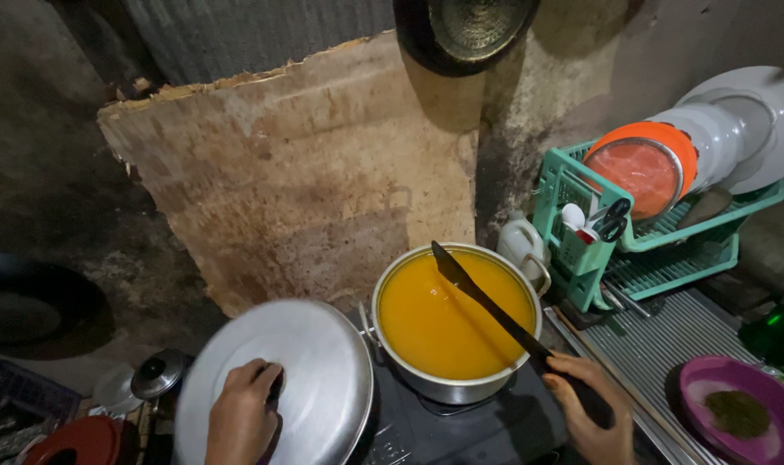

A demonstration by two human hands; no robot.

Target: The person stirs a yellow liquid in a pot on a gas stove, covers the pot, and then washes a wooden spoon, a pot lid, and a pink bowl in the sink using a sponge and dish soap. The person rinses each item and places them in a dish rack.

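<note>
A metal pot (457, 389) full of orange-yellow liquid (448, 314) stands on a dark stove top (486, 426). My right hand (588, 409) grips the handle of a black spatula (482, 297), whose blade is raised over the far side of the pot. My left hand (244, 412) holds the knob of a round metal lid (319, 370), which is held tilted to the left of the pot, apart from it.
A green dish rack (659, 237) with plates, an orange bowl and scissors stands at the right. A purple plate (710, 379) with green herbs lies at the lower right. A stained board (306, 172) leans behind the stove. A small lid (158, 373) and a red lid (77, 441) sit at the lower left.
</note>
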